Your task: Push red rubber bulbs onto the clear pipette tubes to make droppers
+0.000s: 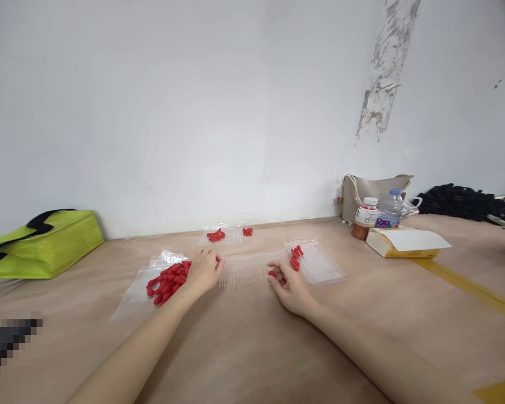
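Observation:
A row of thin clear plastic pieces [244,269] lies on the table between my hands. My left hand [202,270] is at the row's left end, palm down with fingers curled; what they hold, if anything, is hidden. Beside it, a heap of small red pieces with rounded ends [168,283] lies on a clear plastic bag [130,297], partly covered by that hand. At the row's right end, my right hand [292,289] is closed, with a small red piece [271,273] at its fingertips. Several red pieces [295,261] lie just beyond it on another clear bag [322,264].
Near the wall lie more red pieces [216,235] on clear plastic. A lime-green bag [50,241] stands at left. On the right are a brown-drink bottle [364,219], a water bottle [390,210], a beige bag [372,185], a yellow-white box [404,242] and a black pile [454,201].

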`<state>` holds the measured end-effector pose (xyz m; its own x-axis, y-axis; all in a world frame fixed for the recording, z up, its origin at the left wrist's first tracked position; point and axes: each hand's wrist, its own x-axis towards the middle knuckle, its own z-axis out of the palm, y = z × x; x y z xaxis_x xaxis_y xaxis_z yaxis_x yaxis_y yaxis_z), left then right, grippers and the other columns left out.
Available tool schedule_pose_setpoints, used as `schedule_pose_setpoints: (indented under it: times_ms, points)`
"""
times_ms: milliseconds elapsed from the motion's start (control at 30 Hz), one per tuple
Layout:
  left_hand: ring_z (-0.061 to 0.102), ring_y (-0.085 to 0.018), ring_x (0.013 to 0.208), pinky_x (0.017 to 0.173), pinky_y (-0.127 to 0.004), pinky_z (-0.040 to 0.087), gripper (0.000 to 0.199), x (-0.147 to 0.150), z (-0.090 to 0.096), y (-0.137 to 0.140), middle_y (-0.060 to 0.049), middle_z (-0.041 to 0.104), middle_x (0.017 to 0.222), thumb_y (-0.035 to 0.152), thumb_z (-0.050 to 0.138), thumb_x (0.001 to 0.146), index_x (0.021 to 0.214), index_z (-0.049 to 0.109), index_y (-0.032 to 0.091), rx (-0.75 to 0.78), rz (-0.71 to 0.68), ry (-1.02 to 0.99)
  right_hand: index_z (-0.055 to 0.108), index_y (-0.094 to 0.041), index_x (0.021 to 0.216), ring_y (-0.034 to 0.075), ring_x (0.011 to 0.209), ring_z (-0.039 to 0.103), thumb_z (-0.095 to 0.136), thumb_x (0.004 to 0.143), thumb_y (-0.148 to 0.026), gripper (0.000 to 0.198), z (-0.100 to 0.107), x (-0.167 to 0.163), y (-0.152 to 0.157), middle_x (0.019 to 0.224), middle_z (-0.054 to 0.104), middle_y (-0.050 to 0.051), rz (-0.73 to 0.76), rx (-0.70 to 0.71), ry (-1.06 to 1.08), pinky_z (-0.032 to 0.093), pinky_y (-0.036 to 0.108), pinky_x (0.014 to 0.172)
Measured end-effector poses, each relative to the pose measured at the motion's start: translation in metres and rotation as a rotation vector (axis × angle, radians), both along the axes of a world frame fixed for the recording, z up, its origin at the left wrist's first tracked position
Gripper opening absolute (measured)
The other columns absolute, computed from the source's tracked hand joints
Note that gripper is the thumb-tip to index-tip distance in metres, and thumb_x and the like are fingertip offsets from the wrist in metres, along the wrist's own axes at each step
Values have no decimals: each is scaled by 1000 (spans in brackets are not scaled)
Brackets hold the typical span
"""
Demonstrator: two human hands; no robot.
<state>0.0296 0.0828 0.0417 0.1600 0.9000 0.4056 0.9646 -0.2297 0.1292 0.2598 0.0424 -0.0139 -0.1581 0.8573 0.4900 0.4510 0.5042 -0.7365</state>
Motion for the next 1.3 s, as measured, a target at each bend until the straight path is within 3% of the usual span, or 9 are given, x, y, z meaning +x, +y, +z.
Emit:
schedule_pose_setpoints:
  times_ms: [100,233,333,500,667,900,1167,1300]
  points:
    - [54,-19,70,65,-30,38,21,1,-12,-29,-3,59,73,31,33,86,82,51,19,5,-210,-23,48,-18,94,11,62,52,46,77,-29,20,-2,-1,4,67,53,-1,53,-123,183,43,24,57]
    - [53,-17,69,70,-31,37,20,-2,-35,-53,-1,59,75,30,32,88,81,47,20,40,-399,-81,45,-19,73,12,63,56,58,67,-34,21,-7,-3,6,68,57,-1,131,-271,343,43,23,57]
    - [53,-16,74,73,-31,35,19,-3,-43,-57,-1,59,78,27,32,89,82,48,19,52,-444,-130,46,-19,73,12,63,57,62,64,-37,25,-12,-5,6,70,57,-1,145,-305,361,44,24,57]
    - [54,-16,78,76,-32,32,20,2,-41,-54,-1,61,82,25,32,89,86,51,21,53,-451,-173,58,-18,90,14,82,57,58,70,-30,23,-12,-3,4,96,55,5,148,-138,170,46,27,72]
    - [55,-15,79,77,-31,32,17,8,-41,-52,1,61,84,23,34,88,86,51,21,65,-480,-168,63,-20,84,12,77,55,53,76,-24,14,2,-2,2,83,60,3,198,-19,-106,44,25,71]
    - [57,-14,74,84,-34,31,16,9,-44,-52,1,64,81,23,37,87,87,53,22,110,-510,-132,62,-19,84,11,70,53,55,74,-20,12,1,-12,0,78,61,1,182,0,-54,42,23,64]
    - [58,-14,73,82,-34,30,13,9,-47,-51,1,65,80,23,41,87,89,54,21,164,-551,-146,63,-21,97,14,78,55,56,74,-19,24,-3,-17,-2,87,62,3,275,31,-70,43,27,72]
    - [58,-13,72,79,-33,31,12,9,-47,-51,2,66,80,23,43,86,86,55,21,175,-578,-157,64,-21,93,13,76,55,55,76,-20,20,-2,-17,-3,85,62,3,267,53,-103,43,26,71]
